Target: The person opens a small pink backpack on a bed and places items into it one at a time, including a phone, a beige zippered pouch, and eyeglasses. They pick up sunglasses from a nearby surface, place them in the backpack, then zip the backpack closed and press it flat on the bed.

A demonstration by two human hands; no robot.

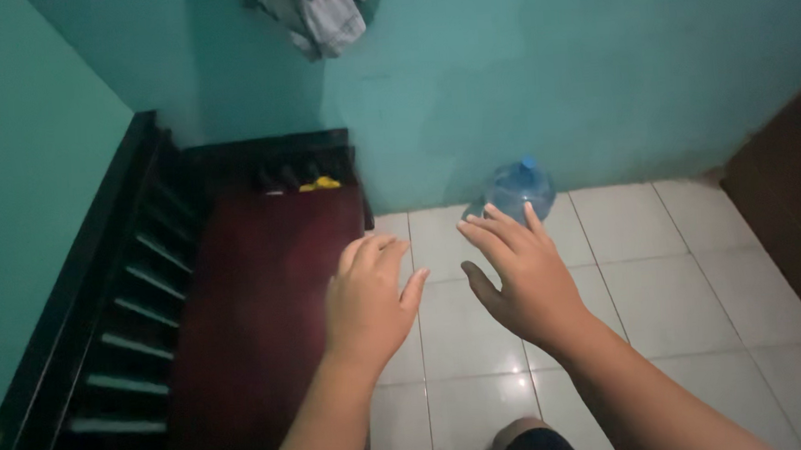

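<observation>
Head camera view: we are looking down at our own two bare hands, both reaching forward with the palms facing down and holding nothing. Our left hand (365,297) is hovering over the right edge of a dark red bed (258,317), its fingers (376,252) lying pressed together and slightly curled, with the thumb sticking out to the side. Our right hand (524,278) is hanging above the white tiled floor (681,263), its fingers (503,228) loosely spread and pointing ahead.

A clear blue water jug (519,188) is standing on the floor against the far wall, just beyond our right fingertips in the picture; we cannot tell how far below the hand it is sitting, and the hand is not touching it.

The bed is filling the left part of the scene, with a black slatted frame (121,344) running along its left edge. Something small and yellow (322,183) is lying at the bed's far end. The walls (548,68) are showing teal, and grey cloth (318,12) is hanging high up in the far corner. A dark wooden panel (793,210) is standing along the right edge of the floor.
</observation>
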